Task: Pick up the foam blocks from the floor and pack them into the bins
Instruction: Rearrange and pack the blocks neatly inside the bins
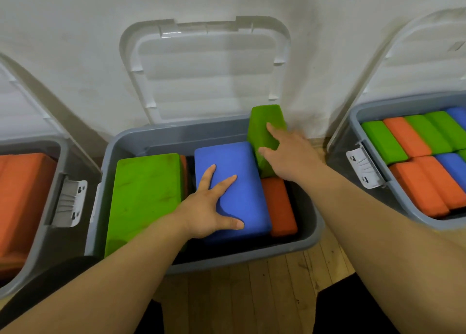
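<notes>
The middle grey bin [311,222] stands open against the wall. Inside it a large green block [143,197] lies flat at the left, an orange block [278,205] at the right. My left hand [211,207] rests spread on a blue block [234,172] that lies tilted in the middle of the bin. My right hand [290,149] holds a second green block [264,134] that stands tilted on end at the bin's back right corner, fingers over its top face and thumb on its side.
A bin at the left [50,207] holds orange blocks. A bin at the right [358,121] is packed with green, orange and blue blocks. All three lids lean open against the white wall; the middle lid [206,68] is straight ahead. Wooden floor [264,290] lies in front.
</notes>
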The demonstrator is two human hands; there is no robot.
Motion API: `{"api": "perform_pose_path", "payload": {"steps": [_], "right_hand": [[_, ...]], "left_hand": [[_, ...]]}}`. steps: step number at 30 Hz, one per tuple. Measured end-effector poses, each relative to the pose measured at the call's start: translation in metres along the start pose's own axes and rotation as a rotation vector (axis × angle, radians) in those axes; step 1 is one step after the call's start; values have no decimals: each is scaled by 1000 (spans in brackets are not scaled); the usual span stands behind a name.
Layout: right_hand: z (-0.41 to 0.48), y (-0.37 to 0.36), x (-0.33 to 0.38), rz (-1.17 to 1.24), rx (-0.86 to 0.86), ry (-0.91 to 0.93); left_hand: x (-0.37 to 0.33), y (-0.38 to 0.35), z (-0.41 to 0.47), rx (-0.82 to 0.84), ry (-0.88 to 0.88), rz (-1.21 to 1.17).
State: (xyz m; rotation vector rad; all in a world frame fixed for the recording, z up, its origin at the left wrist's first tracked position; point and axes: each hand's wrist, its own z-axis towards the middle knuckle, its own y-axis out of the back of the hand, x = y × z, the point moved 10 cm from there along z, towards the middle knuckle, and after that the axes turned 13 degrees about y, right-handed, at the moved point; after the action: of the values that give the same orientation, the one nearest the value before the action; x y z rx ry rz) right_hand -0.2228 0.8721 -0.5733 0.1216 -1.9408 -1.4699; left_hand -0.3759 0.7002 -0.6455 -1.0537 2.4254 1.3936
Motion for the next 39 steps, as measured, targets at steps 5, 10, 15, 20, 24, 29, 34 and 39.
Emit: {"api": "perform_pose_path", "payload": {"steps": [5, 10, 15, 20, 24, 29, 34, 39], "right_hand": [[21, -50, -26, -7, 210, -44], [34, -63, -28, -31, 226, -17], [36, -80, -39, 52, 185, -46], [34, -84, -41, 128, 146, -46], [25, -85, -44, 269, 136, -43], [-12, -48, -36, 446, -61, -72], [-50, -82, -3, 637, 202, -122], [-51, -45, 25, 663, -44, -17]], "left_hand": [[2, 0, 0, -10, -3, -10], [3, 1, 2, -12, 2, -12], [4, -1, 5, 1, 18, 0], [2, 0, 5, -3, 18, -5], [3, 0, 3, 0, 22, -22], [-1, 3, -4, -29, -5, -43], [-7, 8, -19, -52, -8, -113], [-16, 56, -48, -181, -69, -119]]}}
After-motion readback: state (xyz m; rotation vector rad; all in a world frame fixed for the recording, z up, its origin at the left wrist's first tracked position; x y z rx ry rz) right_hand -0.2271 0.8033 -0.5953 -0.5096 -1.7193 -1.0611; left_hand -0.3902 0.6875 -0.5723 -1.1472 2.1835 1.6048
